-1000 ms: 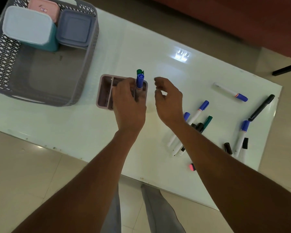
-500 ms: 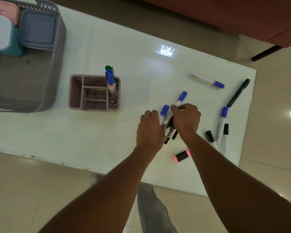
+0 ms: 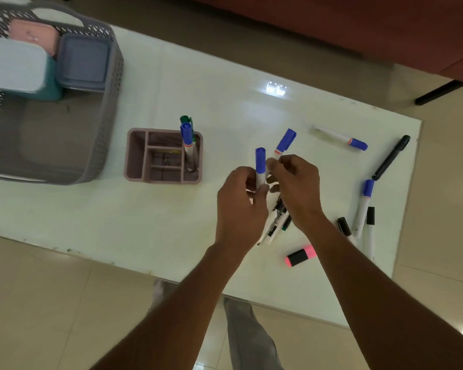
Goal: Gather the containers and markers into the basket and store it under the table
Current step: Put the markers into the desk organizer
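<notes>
Mid-frame, the left hand (image 3: pixel 239 206) pinches an upright blue marker (image 3: pixel 260 164), and the right hand (image 3: pixel 298 188) grips a second marker (image 3: pixel 286 141). The basket (image 3: pixel 112 108) holding containers (image 3: pixel 14 65) sits upper left, with the organizer (image 3: pixel 155 179) beside it. Loose markers (image 3: pixel 364 209) lie at the right.

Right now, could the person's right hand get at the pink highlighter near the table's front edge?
Probably, but not freely. The pink highlighter lies alone on the table, nothing over it, near the right hand. That hand, though, is pinching a blue-capped marker, so it would likely need to free itself first.
</notes>
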The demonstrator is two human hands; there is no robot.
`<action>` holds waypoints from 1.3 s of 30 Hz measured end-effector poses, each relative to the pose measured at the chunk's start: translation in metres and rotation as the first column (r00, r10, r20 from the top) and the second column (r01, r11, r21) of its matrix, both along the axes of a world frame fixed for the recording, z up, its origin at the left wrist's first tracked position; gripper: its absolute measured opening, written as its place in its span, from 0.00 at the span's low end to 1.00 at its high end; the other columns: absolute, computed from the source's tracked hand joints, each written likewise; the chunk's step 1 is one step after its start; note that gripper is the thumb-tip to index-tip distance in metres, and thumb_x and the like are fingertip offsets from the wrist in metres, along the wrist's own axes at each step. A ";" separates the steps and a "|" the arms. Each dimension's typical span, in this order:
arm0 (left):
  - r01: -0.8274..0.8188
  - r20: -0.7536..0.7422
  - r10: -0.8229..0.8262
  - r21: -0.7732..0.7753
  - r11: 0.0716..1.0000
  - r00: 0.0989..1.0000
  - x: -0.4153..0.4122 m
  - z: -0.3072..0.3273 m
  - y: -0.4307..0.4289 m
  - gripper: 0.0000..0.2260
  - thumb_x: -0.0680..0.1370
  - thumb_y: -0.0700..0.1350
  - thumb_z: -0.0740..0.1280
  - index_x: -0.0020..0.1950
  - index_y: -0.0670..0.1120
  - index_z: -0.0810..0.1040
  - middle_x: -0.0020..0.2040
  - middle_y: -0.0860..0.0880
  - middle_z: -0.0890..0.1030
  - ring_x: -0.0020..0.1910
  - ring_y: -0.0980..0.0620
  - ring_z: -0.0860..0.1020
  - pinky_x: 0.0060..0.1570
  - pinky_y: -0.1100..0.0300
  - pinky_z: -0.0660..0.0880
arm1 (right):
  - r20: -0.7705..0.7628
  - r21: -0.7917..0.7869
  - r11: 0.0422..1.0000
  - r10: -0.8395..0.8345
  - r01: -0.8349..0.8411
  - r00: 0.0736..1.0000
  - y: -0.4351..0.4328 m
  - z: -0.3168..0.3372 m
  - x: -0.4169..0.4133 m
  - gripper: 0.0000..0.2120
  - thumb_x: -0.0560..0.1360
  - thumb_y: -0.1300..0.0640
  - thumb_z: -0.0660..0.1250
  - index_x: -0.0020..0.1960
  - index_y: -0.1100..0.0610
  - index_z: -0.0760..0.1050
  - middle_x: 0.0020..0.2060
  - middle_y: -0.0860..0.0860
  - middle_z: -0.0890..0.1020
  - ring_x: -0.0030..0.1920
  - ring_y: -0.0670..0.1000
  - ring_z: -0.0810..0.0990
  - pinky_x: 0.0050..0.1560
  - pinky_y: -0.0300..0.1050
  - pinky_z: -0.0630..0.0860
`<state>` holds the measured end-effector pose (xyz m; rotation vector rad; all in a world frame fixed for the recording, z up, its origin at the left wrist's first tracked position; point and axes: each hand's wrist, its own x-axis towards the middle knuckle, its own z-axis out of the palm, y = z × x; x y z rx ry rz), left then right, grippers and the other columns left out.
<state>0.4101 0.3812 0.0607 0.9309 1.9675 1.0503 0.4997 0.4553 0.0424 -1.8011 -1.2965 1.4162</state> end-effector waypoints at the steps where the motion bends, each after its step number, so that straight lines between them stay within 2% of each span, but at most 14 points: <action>1: -0.058 0.000 0.059 0.092 0.994 0.998 -0.009 0.012 -0.002 0.06 0.76 0.40 0.71 0.50 0.48 0.75 0.43 0.52 0.81 0.41 0.57 0.79 0.43 0.71 0.75 | -0.061 0.035 0.998 0.050 -0.048 0.997 -0.003 0.009 -0.010 0.07 0.75 0.56 0.70 0.45 0.61 0.81 0.36 0.55 0.85 0.36 0.54 0.84 0.35 0.47 0.81; 4: -0.261 -0.019 0.274 0.255 0.931 0.961 -0.043 0.038 -0.007 0.10 0.75 0.39 0.72 0.54 0.48 0.76 0.45 0.52 0.81 0.43 0.59 0.80 0.46 0.73 0.75 | -0.179 0.172 0.976 0.162 -0.131 0.970 -0.009 0.031 -0.047 0.07 0.76 0.60 0.70 0.50 0.64 0.80 0.39 0.58 0.84 0.40 0.58 0.84 0.37 0.50 0.83; 6: -0.361 -0.051 0.390 0.282 0.889 0.919 -0.067 0.044 -0.009 0.11 0.75 0.39 0.72 0.55 0.47 0.77 0.47 0.51 0.82 0.45 0.59 0.82 0.47 0.72 0.76 | -0.184 0.259 0.950 0.228 -0.177 0.956 -0.009 0.038 -0.072 0.07 0.75 0.60 0.70 0.51 0.62 0.80 0.40 0.52 0.85 0.40 0.51 0.84 0.36 0.46 0.83; 8: -0.394 -0.063 0.426 0.283 0.875 0.902 -0.084 0.042 -0.012 0.10 0.75 0.39 0.72 0.55 0.46 0.77 0.47 0.51 0.83 0.45 0.60 0.82 0.47 0.72 0.77 | -0.133 0.314 0.918 0.296 -0.243 0.946 -0.009 0.039 -0.094 0.07 0.75 0.58 0.70 0.53 0.57 0.81 0.40 0.44 0.84 0.41 0.46 0.83 0.38 0.46 0.83; 10: -0.373 -0.087 0.405 0.253 0.893 0.910 -0.095 0.035 -0.018 0.12 0.75 0.38 0.72 0.56 0.48 0.77 0.47 0.52 0.83 0.45 0.62 0.81 0.47 0.74 0.76 | -0.085 0.326 0.899 0.336 -0.292 0.938 -0.011 0.033 -0.108 0.07 0.75 0.56 0.70 0.53 0.54 0.81 0.40 0.40 0.83 0.41 0.43 0.82 0.41 0.45 0.83; 13: -0.283 -0.128 0.305 0.164 0.945 0.944 -0.099 0.019 -0.027 0.13 0.75 0.36 0.71 0.58 0.42 0.79 0.50 0.49 0.83 0.46 0.58 0.81 0.51 0.71 0.77 | -0.027 0.316 0.885 0.368 -0.342 0.929 -0.020 0.018 -0.114 0.07 0.76 0.55 0.70 0.53 0.54 0.81 0.40 0.42 0.84 0.40 0.41 0.82 0.39 0.38 0.80; 20: -0.190 -0.238 0.192 0.032 0.981 0.952 -0.098 -0.005 -0.037 0.14 0.76 0.42 0.72 0.61 0.43 0.78 0.56 0.47 0.83 0.53 0.48 0.81 0.57 0.49 0.79 | 0.105 0.279 0.891 0.342 -0.358 0.934 -0.040 -0.002 -0.107 0.10 0.76 0.54 0.70 0.57 0.52 0.80 0.44 0.33 0.78 0.41 0.39 0.80 0.36 0.49 0.83; 24: -0.162 -0.254 0.172 0.062 0.985 0.952 -0.102 -0.005 -0.034 0.17 0.76 0.41 0.71 0.64 0.42 0.76 0.58 0.46 0.82 0.54 0.47 0.81 0.57 0.49 0.79 | 0.124 0.302 0.883 0.339 -0.361 0.933 -0.041 -0.007 -0.104 0.10 0.77 0.57 0.67 0.58 0.54 0.80 0.45 0.34 0.78 0.42 0.39 0.80 0.37 0.49 0.82; 28: -0.149 -0.288 0.169 0.090 0.985 0.943 -0.102 -0.004 -0.031 0.20 0.74 0.39 0.72 0.65 0.41 0.74 0.63 0.44 0.78 0.59 0.47 0.78 0.59 0.55 0.78 | 0.147 0.288 0.924 0.219 -0.253 0.965 -0.042 -0.015 -0.091 0.13 0.76 0.64 0.63 0.58 0.54 0.79 0.47 0.42 0.81 0.42 0.41 0.80 0.39 0.48 0.83; 31: -0.208 -0.342 0.245 0.140 0.968 0.907 -0.092 0.003 -0.030 0.21 0.73 0.38 0.72 0.65 0.39 0.73 0.64 0.41 0.75 0.61 0.47 0.76 0.58 0.70 0.72 | 0.165 0.285 0.946 0.107 -0.152 0.980 -0.045 -0.022 -0.071 0.10 0.77 0.62 0.64 0.55 0.53 0.80 0.43 0.40 0.82 0.40 0.41 0.80 0.38 0.37 0.80; 32: -0.222 -0.372 0.276 0.182 0.958 0.886 -0.086 0.007 -0.030 0.20 0.73 0.38 0.72 0.63 0.38 0.73 0.62 0.39 0.76 0.61 0.47 0.76 0.57 0.71 0.71 | 0.183 0.289 0.950 0.070 -0.121 0.981 -0.047 -0.024 -0.063 0.09 0.77 0.61 0.65 0.54 0.53 0.80 0.41 0.39 0.81 0.40 0.40 0.80 0.38 0.31 0.77; 34: -0.177 -0.395 0.286 0.291 0.940 0.873 -0.069 0.010 -0.030 0.16 0.73 0.38 0.71 0.59 0.37 0.75 0.56 0.39 0.78 0.56 0.47 0.77 0.55 0.64 0.74 | 0.227 0.256 0.966 -0.024 -0.035 0.974 -0.052 -0.028 -0.047 0.07 0.76 0.58 0.66 0.52 0.53 0.80 0.39 0.37 0.81 0.39 0.38 0.80 0.37 0.25 0.73; 36: -0.054 -0.365 0.180 0.329 0.943 0.913 -0.046 0.009 -0.029 0.10 0.75 0.39 0.70 0.55 0.40 0.76 0.50 0.43 0.79 0.51 0.50 0.77 0.51 0.63 0.75 | 0.287 0.191 0.977 -0.143 0.090 0.947 -0.057 -0.031 -0.028 0.06 0.74 0.57 0.66 0.49 0.52 0.80 0.37 0.40 0.81 0.38 0.37 0.80 0.36 0.22 0.71; 39: 0.158 -0.299 -0.104 0.161 0.974 0.948 -0.011 -0.001 -0.027 0.07 0.77 0.40 0.68 0.54 0.42 0.78 0.50 0.46 0.79 0.48 0.53 0.78 0.48 0.65 0.77 | 0.378 0.174 0.951 -0.305 0.257 0.874 -0.067 -0.036 -0.001 0.04 0.73 0.58 0.66 0.44 0.52 0.79 0.31 0.44 0.80 0.32 0.42 0.78 0.33 0.22 0.68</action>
